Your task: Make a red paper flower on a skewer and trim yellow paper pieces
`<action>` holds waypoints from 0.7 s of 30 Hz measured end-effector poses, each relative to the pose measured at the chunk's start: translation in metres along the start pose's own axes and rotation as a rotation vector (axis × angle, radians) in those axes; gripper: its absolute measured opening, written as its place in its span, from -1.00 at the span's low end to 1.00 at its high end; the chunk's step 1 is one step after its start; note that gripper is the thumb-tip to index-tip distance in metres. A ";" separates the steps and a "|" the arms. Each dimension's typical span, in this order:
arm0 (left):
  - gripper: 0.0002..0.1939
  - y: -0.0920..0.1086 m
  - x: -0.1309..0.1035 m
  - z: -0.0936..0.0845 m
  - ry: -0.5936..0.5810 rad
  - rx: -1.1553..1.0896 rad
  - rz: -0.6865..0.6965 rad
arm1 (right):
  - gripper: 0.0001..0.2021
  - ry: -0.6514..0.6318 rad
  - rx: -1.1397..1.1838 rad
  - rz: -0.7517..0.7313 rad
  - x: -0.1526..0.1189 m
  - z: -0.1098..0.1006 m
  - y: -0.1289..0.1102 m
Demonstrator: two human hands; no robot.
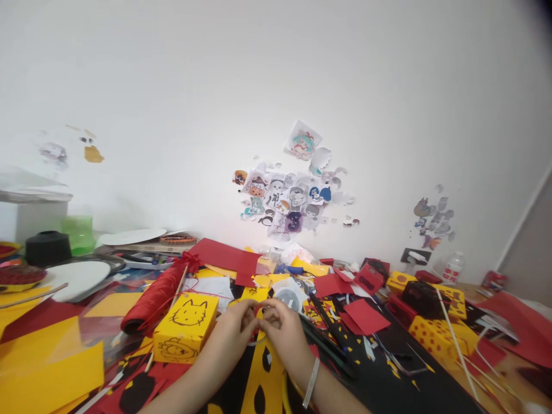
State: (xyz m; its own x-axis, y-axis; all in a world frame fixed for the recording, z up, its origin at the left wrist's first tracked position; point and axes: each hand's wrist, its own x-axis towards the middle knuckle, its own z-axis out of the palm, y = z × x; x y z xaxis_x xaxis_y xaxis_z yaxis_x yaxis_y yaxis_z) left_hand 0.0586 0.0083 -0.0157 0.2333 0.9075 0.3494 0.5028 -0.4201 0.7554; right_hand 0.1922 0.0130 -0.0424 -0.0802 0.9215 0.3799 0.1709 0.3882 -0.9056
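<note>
My left hand [236, 323] and my right hand [281, 326] meet at the middle of the worktable, fingertips pinched close together. Whatever lies between the fingers is small and mostly hidden; a bit of red shows there. Below the hands runs a yellow paper strip [252, 380] with black leaf-shaped patches. A round rim partly shows under the fingers. Just left of my left hand stands a yellow paper box [203, 317] with a cat face drawn on top. Behind that box leans a large spool of red thread [150, 302].
Yellow paper sheets [52, 368] lie at the left, near a white plate [80, 279]. Right of my hands are red paper pieces [366, 316], glasses [401, 359] and paper scraps. Yellow spotted boxes [442, 333], thin sticks and a bottle [452, 267] stand farther right.
</note>
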 end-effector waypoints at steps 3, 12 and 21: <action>-0.86 -0.001 -0.002 0.004 -0.018 0.024 -0.051 | -0.86 0.054 0.044 0.027 0.002 -0.001 -0.001; -0.79 -0.008 -0.006 0.004 0.005 0.179 0.069 | -0.67 -0.070 0.179 0.128 0.001 -0.001 -0.001; -0.82 0.002 -0.005 -0.002 -0.024 0.090 -0.015 | -0.62 -0.094 0.307 0.220 0.000 -0.008 -0.009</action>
State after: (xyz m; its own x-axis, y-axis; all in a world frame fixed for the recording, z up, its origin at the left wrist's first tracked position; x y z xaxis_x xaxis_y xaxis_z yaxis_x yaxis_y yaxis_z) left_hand 0.0570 0.0033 -0.0146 0.2442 0.9140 0.3240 0.5787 -0.4055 0.7076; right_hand 0.1981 0.0092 -0.0325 -0.1663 0.9722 0.1647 -0.1069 0.1483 -0.9831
